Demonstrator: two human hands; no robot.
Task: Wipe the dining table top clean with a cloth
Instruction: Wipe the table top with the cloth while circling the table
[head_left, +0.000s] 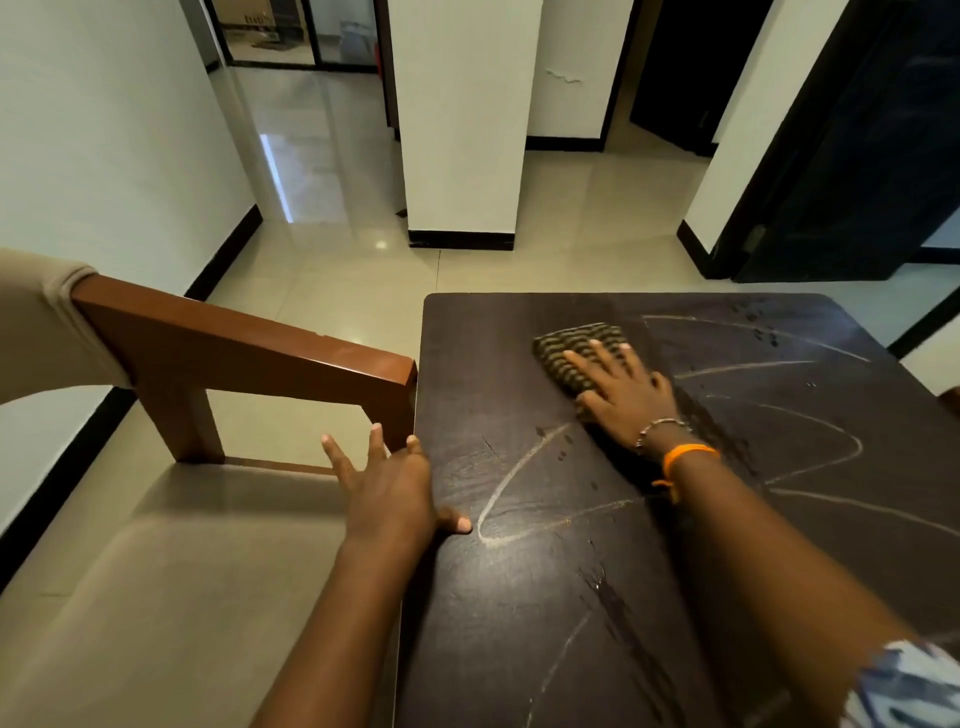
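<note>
The dark brown dining table (545, 597) fills the lower right, marked with pale chalk-like curved lines and dark wet smears. A folded cloth (566, 348) with dark and tan zigzag stripes lies flat on the far middle of the top. My right hand (621, 389) presses down on it with straight, spread fingers. At the table's left edge sits my left hand (389, 483), fingers spread over the edge and thumb lying on the top, holding nothing.
A wooden chair (234, 343) with a beige cushioned seat stands directly left of the table, its armrest touching the table's edge. Beyond are a glossy tiled floor, a white pillar (462, 130) and a dark door (852, 156) at right.
</note>
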